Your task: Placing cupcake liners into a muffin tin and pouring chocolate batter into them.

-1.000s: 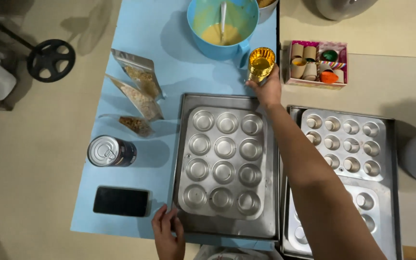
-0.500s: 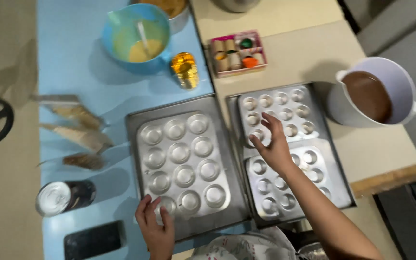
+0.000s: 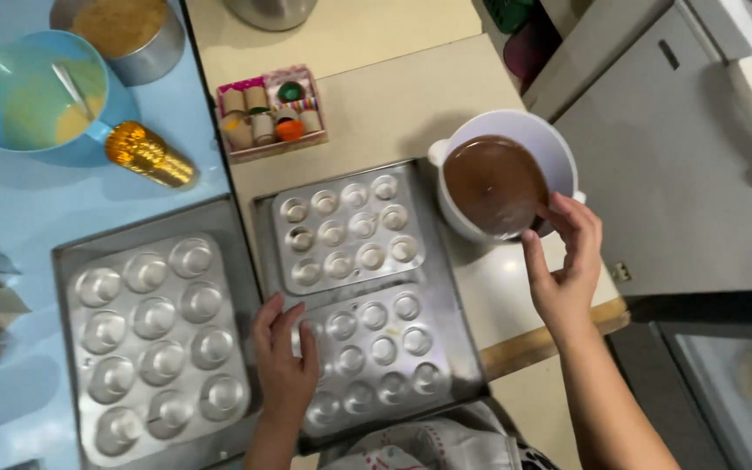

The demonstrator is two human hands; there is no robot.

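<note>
On the tabletop (image 3: 376, 104), right hand (image 3: 563, 261) grips the rim of the batter bowl (image 3: 502, 178); left hand (image 3: 285, 361) lies flat, steadying the small tin (image 3: 376, 361). Judged step: fetching batter. Next: lift level, keep tin braced.

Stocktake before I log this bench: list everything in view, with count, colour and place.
large muffin tray: 1, silver, left on blue surface
small mould trays: 2, silver, centre, one behind the other
white bowl: 1, brown batter inside, right
blue bowl: 1, yellow batter, top left
gold cups stack: 1, beside blue bowl
pink box: 1, small rolls inside, top centre
metal tin: 1, brown contents, top left
left hand: on near small tray
right hand: gripping white bowl's rim
</note>
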